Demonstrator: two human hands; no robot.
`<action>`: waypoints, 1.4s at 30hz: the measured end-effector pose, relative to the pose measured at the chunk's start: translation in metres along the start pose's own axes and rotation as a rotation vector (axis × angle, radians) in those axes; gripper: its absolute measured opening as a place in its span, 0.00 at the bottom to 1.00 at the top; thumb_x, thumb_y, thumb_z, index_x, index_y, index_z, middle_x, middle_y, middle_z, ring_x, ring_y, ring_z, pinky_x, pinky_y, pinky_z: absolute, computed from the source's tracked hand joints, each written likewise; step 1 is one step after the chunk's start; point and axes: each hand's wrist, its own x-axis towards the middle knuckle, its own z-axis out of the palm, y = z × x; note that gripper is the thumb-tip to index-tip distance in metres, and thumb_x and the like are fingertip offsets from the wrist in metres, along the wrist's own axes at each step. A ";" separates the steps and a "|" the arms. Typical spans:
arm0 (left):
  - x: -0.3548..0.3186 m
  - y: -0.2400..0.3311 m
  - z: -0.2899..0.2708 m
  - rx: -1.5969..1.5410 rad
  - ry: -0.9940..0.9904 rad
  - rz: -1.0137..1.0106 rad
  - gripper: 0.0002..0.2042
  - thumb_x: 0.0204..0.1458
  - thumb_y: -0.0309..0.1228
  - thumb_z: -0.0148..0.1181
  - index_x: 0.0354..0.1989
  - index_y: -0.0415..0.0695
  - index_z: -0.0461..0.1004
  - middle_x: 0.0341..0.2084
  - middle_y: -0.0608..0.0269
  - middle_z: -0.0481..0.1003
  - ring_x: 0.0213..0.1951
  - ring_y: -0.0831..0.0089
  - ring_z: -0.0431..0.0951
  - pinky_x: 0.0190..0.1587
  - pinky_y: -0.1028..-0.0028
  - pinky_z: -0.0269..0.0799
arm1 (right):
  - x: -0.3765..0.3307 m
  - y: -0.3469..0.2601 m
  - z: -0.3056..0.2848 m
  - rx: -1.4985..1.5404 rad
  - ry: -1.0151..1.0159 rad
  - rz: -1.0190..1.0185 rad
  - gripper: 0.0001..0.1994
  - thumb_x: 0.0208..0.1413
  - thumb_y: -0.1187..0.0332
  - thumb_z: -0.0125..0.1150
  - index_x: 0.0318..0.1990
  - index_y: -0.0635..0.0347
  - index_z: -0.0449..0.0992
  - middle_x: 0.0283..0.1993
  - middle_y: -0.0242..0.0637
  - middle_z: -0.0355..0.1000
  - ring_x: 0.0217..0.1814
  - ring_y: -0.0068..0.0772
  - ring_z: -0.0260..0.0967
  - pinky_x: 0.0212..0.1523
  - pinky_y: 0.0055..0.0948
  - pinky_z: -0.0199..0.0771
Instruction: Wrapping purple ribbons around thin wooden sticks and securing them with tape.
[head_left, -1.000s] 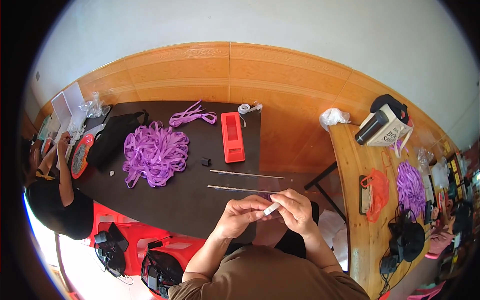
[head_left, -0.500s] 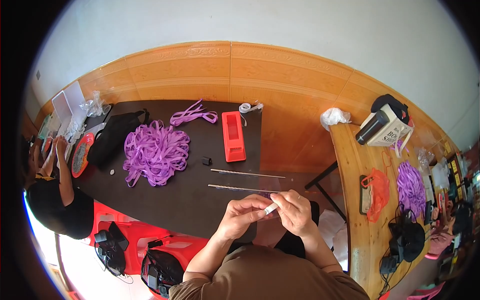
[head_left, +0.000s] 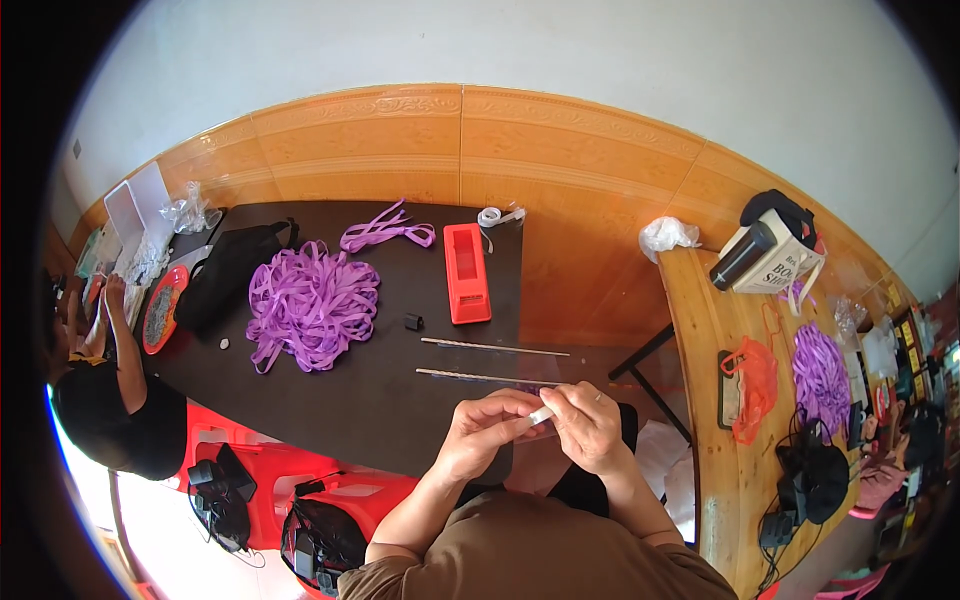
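Note:
Between my two hands is a small white strip-like piece (head_left: 541, 415), pinched near the table's front edge. My left hand (head_left: 487, 432) grips one end with thumb and fingers closed. My right hand (head_left: 588, 425) holds the other end, its fingers bent round it; most of the piece is hidden by them. Just beyond my hands lie a long thin pale rod (head_left: 500, 347) and a nearer similar rod (head_left: 480, 376), both with a twisted-looking left part. A heap of purple ribbon (head_left: 312, 305) lies to the left, with a smaller purple bundle (head_left: 390, 233) behind it.
A red plastic holder (head_left: 467, 275) stands on the dark table (head_left: 330, 410) near a small black piece (head_left: 414, 321) and a white ribbon coil (head_left: 492, 216). A black bag (head_left: 235, 270) lies at left, near a co-worker (head_left: 120, 400). The wooden table (head_left: 705, 400) at right carries more purple ribbon (head_left: 822, 375).
My hands stay in nearly the same place, and the white piece between them has turned slightly. A co-worker's hand at the left has shifted a little.

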 end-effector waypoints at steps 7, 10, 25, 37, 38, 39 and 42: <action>-0.002 -0.001 0.008 0.042 0.136 0.031 0.09 0.53 0.14 0.51 0.38 0.30 0.77 0.44 0.46 0.74 0.39 0.64 0.77 0.45 0.69 0.74 | 0.000 -0.004 0.000 -0.124 -0.047 -0.073 0.21 0.37 0.83 0.62 0.45 0.71 0.75 0.33 0.38 0.69 0.28 0.36 0.68 0.27 0.31 0.72; -0.001 0.002 0.005 0.054 0.049 0.038 0.08 0.54 0.15 0.53 0.40 0.31 0.76 0.44 0.54 0.73 0.42 0.69 0.77 0.46 0.73 0.75 | -0.003 -0.002 0.003 -0.016 0.009 0.014 0.18 0.41 0.83 0.62 0.44 0.70 0.75 0.33 0.40 0.70 0.28 0.38 0.69 0.27 0.31 0.72; -0.003 0.005 0.011 0.103 0.059 -0.045 0.08 0.54 0.18 0.57 0.42 0.35 0.78 0.39 0.57 0.74 0.35 0.74 0.78 0.33 0.80 0.72 | -0.021 -0.002 0.006 0.694 0.062 0.660 0.09 0.53 0.82 0.60 0.42 0.70 0.76 0.33 0.36 0.73 0.34 0.22 0.71 0.35 0.20 0.69; -0.001 0.003 0.015 0.094 0.082 0.029 0.07 0.52 0.18 0.58 0.38 0.35 0.78 0.39 0.59 0.74 0.34 0.77 0.75 0.34 0.81 0.71 | -0.015 0.000 0.010 0.399 0.095 0.364 0.15 0.47 0.86 0.60 0.45 0.67 0.76 0.32 0.39 0.73 0.32 0.31 0.72 0.33 0.23 0.70; -0.001 0.003 0.014 0.088 0.081 0.035 0.06 0.52 0.18 0.58 0.38 0.35 0.78 0.39 0.59 0.74 0.34 0.77 0.75 0.34 0.80 0.71 | -0.014 -0.001 0.011 0.367 0.110 0.340 0.16 0.47 0.86 0.60 0.45 0.67 0.76 0.32 0.40 0.73 0.31 0.32 0.72 0.33 0.23 0.70; -0.001 0.002 0.014 0.083 0.080 0.042 0.06 0.53 0.18 0.58 0.38 0.35 0.78 0.39 0.60 0.74 0.34 0.77 0.74 0.35 0.80 0.71 | -0.014 -0.001 0.011 0.336 0.125 0.316 0.16 0.47 0.87 0.60 0.45 0.67 0.76 0.32 0.40 0.72 0.31 0.33 0.71 0.32 0.23 0.70; -0.002 0.003 0.016 0.129 0.102 0.059 0.08 0.53 0.17 0.58 0.41 0.34 0.77 0.39 0.59 0.73 0.36 0.76 0.75 0.37 0.79 0.72 | -0.016 -0.001 0.011 0.367 0.093 0.389 0.15 0.48 0.87 0.59 0.45 0.67 0.76 0.31 0.39 0.72 0.31 0.30 0.71 0.33 0.22 0.69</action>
